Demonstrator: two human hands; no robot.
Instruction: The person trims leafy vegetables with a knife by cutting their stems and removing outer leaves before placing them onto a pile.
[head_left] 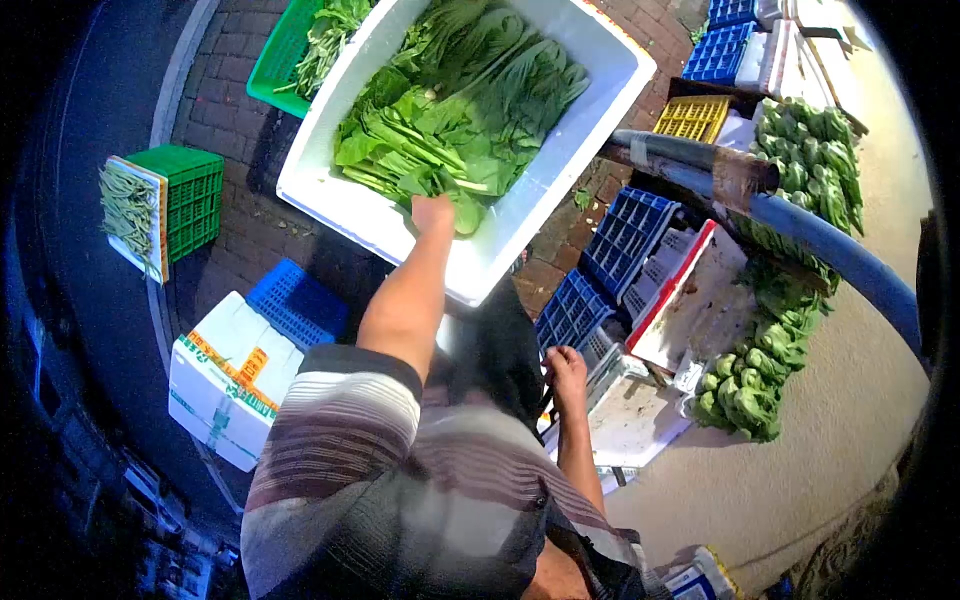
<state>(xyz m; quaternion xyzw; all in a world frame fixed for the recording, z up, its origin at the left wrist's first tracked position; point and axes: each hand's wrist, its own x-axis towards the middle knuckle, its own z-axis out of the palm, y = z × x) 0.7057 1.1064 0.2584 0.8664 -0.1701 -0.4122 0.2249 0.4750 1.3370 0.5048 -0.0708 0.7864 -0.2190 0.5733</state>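
My left hand [432, 212] reaches into a white foam box [310, 190]. Its fingers are closed around leafy greens [462, 208] at the box's near end. Loose stalks and leaves of the same kind [410, 140] lie beside it, with darker, thin-leaved greens [520, 70] at the far side. My right hand [566, 372] hangs lower, at my right side near a blue crate [575, 310]. Its fingers are curled together; whatever they hold, if anything, is hidden.
Green crates [195, 205] with long beans [128, 205] stand left. A taped white foam box [215, 400] sits beside a blue basket [298, 300]. At right are a thick blue pipe [840, 235], a red-edged white box [690, 300] and bunched greens [750, 385].
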